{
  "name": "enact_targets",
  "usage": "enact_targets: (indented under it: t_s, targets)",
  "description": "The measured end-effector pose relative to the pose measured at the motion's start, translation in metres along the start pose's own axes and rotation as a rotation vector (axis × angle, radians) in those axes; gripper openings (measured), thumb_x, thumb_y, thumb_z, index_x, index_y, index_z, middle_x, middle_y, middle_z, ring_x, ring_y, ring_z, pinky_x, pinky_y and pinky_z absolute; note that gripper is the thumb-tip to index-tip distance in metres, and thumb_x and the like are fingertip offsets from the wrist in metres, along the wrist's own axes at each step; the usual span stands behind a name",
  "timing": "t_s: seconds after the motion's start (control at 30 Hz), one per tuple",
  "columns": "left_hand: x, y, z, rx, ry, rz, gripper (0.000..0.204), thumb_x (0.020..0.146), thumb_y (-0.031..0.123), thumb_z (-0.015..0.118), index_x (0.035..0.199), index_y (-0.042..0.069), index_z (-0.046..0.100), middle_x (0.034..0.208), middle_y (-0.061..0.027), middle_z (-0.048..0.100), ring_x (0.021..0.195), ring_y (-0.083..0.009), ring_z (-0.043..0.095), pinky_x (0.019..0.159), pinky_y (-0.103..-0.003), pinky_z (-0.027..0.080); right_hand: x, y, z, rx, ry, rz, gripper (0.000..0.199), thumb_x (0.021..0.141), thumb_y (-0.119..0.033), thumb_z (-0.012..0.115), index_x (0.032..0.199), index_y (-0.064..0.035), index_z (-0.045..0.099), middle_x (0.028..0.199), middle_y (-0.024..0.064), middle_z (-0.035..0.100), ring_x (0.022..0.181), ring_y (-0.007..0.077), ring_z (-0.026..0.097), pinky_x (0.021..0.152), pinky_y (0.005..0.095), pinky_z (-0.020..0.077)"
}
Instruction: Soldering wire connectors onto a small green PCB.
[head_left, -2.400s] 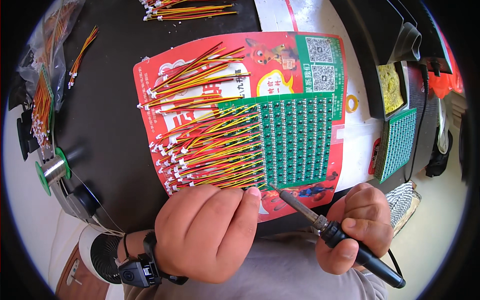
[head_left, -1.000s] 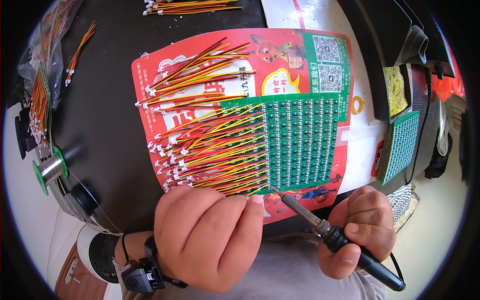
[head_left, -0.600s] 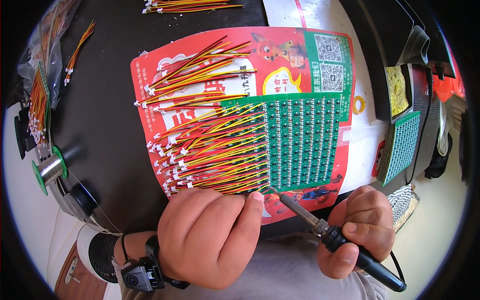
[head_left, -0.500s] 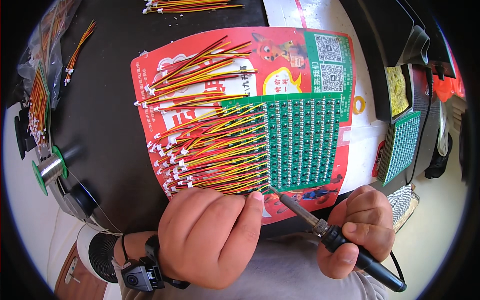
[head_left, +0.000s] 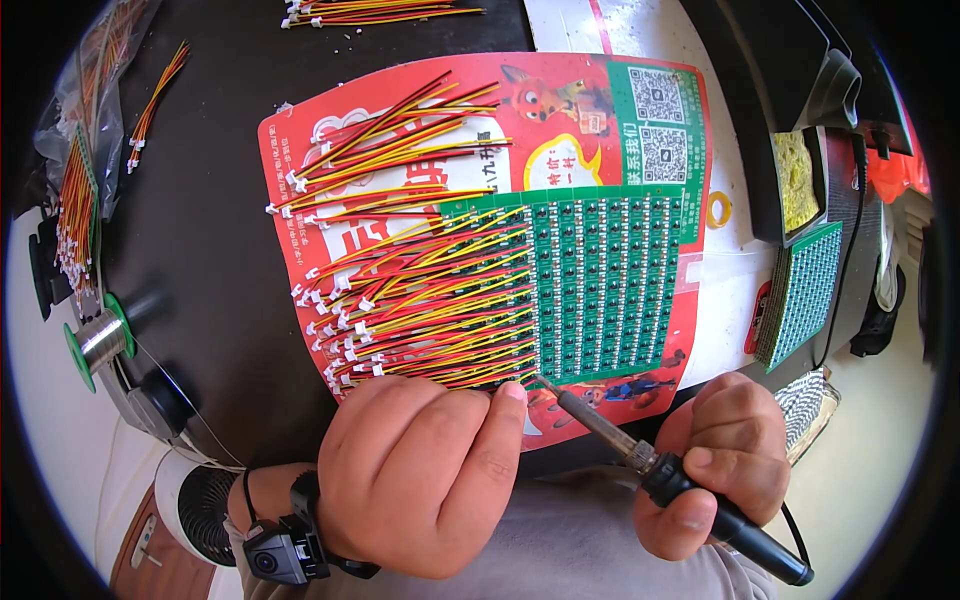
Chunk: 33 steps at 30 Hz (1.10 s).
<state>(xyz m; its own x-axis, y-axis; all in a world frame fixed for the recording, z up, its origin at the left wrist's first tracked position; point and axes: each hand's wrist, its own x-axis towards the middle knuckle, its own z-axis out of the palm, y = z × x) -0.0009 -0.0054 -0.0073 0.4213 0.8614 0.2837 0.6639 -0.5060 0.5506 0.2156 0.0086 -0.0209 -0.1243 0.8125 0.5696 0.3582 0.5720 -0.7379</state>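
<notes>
A soldering iron [head_left: 600, 420] is gripped in my right hand [head_left: 725, 465], its fingers wrapped round the black handle. The tip meets the near edge of a green circuit board panel [head_left: 610, 290], by the last row of wires. My left hand [head_left: 420, 470] is closed, fingertips pinching a wire at that edge, just left of the iron tip; most of that wire is hidden under the fingers. Red, yellow and black wires [head_left: 440, 300] with white plugs lie in rows across the panel's left part, ends at its pads. More loose wires [head_left: 400, 140] rest above them.
A red printed sheet [head_left: 285, 150] lies beneath the panel. At left are a solder wire spool [head_left: 100, 338] and a bag of wires [head_left: 85, 190]. On the right stand a yellow sponge [head_left: 795, 180] in a holder, a stack of green panels [head_left: 805, 295] and a tape roll [head_left: 718, 210].
Both hands and the iron stay almost in place. The sheet, wires and panel's left part have shifted very slightly left.
</notes>
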Motion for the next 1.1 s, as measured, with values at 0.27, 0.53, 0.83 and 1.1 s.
enact_targets:
  t_s: [0.27,0.53,0.83,1.1]
  targets:
    - [0.0004,0.0006,0.0006,-0.002,0.007,-0.005,0.034,0.066,-0.011,0.075,0.1,-0.008,0.07,0.076,-0.0096,0.06,0.061,-0.0234,0.056,0.051,-0.033,0.044,0.0007,-0.002,-0.0009,-0.001,0.044,0.0,0.026,0.087,-0.028,0.059,0.081,-0.0049,0.048,0.059,0.0007,0.04,0.051,0.0118,0.036,0.043,0.0287,0.0244]
    - [-0.0001,0.0005,0.0001,0.008,0.034,-0.022,0.035,0.065,-0.011,0.076,0.099,-0.007,0.07,0.079,-0.0111,0.062,0.063,-0.0228,0.058,0.053,-0.032,0.046,0.0052,-0.0037,-0.0068,0.056,-0.086,0.019,0.026,0.087,-0.028,0.06,0.081,-0.004,0.05,0.06,0.0016,0.043,0.051,0.0119,0.038,0.043,0.0283,0.0255]
    - [0.0005,0.0018,-0.002,-0.013,0.014,-0.032,0.036,0.065,-0.011,0.075,0.1,-0.006,0.07,0.079,-0.0102,0.061,0.063,-0.024,0.058,0.054,-0.033,0.046,0.0017,-0.0043,-0.0025,0.016,-0.011,0.026,0.026,0.087,-0.027,0.062,0.081,-0.004,0.051,0.06,0.0011,0.044,0.051,0.0118,0.038,0.044,0.0281,0.0257]
    - [0.0007,0.0019,-0.0009,-0.012,-0.002,-0.044,0.036,0.066,-0.012,0.075,0.101,-0.008,0.069,0.079,-0.0108,0.061,0.064,-0.0246,0.058,0.055,-0.033,0.047,0.0062,-0.0033,-0.0076,0.064,-0.111,0.037,0.027,0.087,-0.028,0.062,0.08,-0.0043,0.051,0.06,0.0009,0.043,0.051,0.0117,0.038,0.043,0.0279,0.0255]
